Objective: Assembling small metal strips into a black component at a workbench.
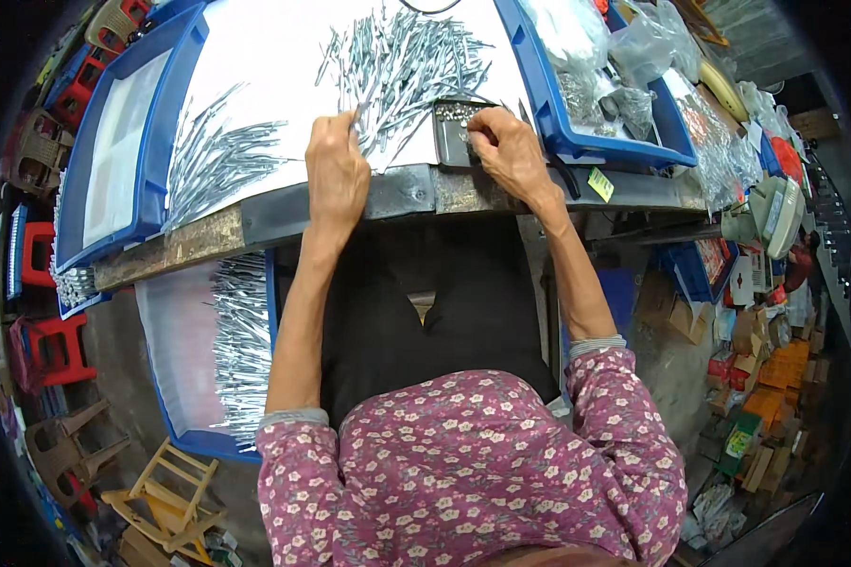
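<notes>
My left hand (pixel 338 175) is closed at the near left edge of a big pile of thin grey metal strips (pixel 411 66). A slim metal piece (pixel 356 115) shows at its fingertips. My right hand (pixel 515 156) is bent over a small dark tray (pixel 456 153) at the table's near edge, thumb and fingertips pinched together. Small shiny metal parts (pixel 456 111) lie in that tray. Whatever the right fingertips hold, if anything, is too small to make out. A second heap of similar strips (pixel 219 151) is spread to the left.
Blue bins stand on the table at left (pixel 151 142) and right (pixel 596 146), the right one filled with plastic bags. Below the table's worn edge (pixel 350 200), another blue bin (pixel 194 439) holds many strips. A folded wooden stool (pixel 175 501) and red stools (pixel 61 350) are on the left.
</notes>
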`<state>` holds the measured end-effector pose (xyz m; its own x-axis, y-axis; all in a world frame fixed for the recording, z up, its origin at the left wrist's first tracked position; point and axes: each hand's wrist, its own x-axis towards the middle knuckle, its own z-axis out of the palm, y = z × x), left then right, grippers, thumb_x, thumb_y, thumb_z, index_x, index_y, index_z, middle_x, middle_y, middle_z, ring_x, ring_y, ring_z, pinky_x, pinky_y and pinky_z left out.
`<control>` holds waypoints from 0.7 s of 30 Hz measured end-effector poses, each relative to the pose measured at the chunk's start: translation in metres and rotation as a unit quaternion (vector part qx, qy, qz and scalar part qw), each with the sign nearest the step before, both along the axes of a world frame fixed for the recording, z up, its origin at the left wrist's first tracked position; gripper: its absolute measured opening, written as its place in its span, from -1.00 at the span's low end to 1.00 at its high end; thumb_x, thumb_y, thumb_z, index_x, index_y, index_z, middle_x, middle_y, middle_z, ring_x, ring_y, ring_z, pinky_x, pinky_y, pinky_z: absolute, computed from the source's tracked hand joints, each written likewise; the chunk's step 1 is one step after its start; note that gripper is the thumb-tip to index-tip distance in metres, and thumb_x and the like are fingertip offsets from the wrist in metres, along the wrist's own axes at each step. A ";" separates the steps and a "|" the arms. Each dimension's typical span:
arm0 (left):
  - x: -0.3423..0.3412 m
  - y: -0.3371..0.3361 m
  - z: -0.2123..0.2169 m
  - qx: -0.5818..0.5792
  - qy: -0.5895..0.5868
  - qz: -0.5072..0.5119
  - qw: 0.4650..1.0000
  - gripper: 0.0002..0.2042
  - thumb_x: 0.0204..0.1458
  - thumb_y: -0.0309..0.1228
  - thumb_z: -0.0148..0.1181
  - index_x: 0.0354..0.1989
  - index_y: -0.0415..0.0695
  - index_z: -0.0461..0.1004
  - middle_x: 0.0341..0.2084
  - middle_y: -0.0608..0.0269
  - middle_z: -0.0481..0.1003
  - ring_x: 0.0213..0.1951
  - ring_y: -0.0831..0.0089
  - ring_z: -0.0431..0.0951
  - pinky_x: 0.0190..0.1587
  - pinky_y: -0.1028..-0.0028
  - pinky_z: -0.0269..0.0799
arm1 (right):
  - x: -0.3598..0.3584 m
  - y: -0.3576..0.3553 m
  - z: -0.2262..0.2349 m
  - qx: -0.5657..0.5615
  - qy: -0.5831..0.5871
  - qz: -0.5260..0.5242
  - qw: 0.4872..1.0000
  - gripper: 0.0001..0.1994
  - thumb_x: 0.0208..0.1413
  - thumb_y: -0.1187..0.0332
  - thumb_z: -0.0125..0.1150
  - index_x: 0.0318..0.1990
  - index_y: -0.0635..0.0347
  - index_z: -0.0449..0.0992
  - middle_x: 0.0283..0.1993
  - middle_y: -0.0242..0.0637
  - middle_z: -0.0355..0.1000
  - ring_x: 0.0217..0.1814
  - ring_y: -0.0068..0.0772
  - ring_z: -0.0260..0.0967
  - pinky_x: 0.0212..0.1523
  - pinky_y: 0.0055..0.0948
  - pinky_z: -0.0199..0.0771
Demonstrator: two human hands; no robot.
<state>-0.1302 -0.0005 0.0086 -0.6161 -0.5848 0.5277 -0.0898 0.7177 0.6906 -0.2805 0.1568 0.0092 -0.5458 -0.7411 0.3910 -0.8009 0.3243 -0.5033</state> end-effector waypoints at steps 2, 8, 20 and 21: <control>-0.015 -0.015 -0.004 -0.030 -0.004 0.017 0.999 -0.77 -0.17 -0.71 -0.13 -0.29 -0.46 0.37 -0.51 -0.14 0.30 -0.42 0.05 0.35 -0.35 0.27 0.28 | 0.000 -0.011 -0.001 0.018 0.017 0.008 1.000 -0.87 -0.09 0.46 0.01 -0.41 0.35 0.41 -0.45 -0.07 0.38 -0.42 -0.15 0.38 -0.38 -0.32 0.34; -0.050 -0.036 -0.024 -0.062 -0.039 0.056 0.996 -0.79 -0.30 -0.76 -0.10 -0.41 -0.44 0.35 -0.39 -0.13 0.23 -0.38 0.10 0.34 -0.28 0.31 0.34 | -0.002 -0.018 -0.006 0.055 0.052 0.018 0.997 -0.89 -0.12 0.48 0.04 -0.45 0.37 0.36 -0.44 -0.02 0.34 -0.38 -0.03 0.32 -0.35 -0.25 0.30; -0.067 -0.061 -0.022 -0.032 -0.045 0.160 0.986 -0.77 -0.28 -0.73 -0.12 -0.36 -0.49 0.33 -0.39 -0.14 0.22 -0.29 0.06 0.30 -0.17 0.34 0.26 | -0.012 -0.015 -0.022 0.027 0.181 0.085 0.979 -0.82 -0.19 0.46 0.10 -0.42 0.28 0.26 -0.48 -0.01 0.25 -0.44 0.07 0.24 -0.49 -0.12 0.20; -0.068 -0.064 -0.023 -0.034 -0.041 0.166 0.985 -0.77 -0.28 -0.73 -0.12 -0.36 -0.49 0.33 -0.39 -0.14 0.22 -0.29 0.06 0.30 -0.17 0.34 0.26 | -0.013 -0.015 -0.026 0.011 0.193 0.094 0.977 -0.82 -0.19 0.43 0.11 -0.43 0.28 0.27 -0.48 -0.02 0.25 -0.44 0.06 0.24 -0.49 -0.12 0.20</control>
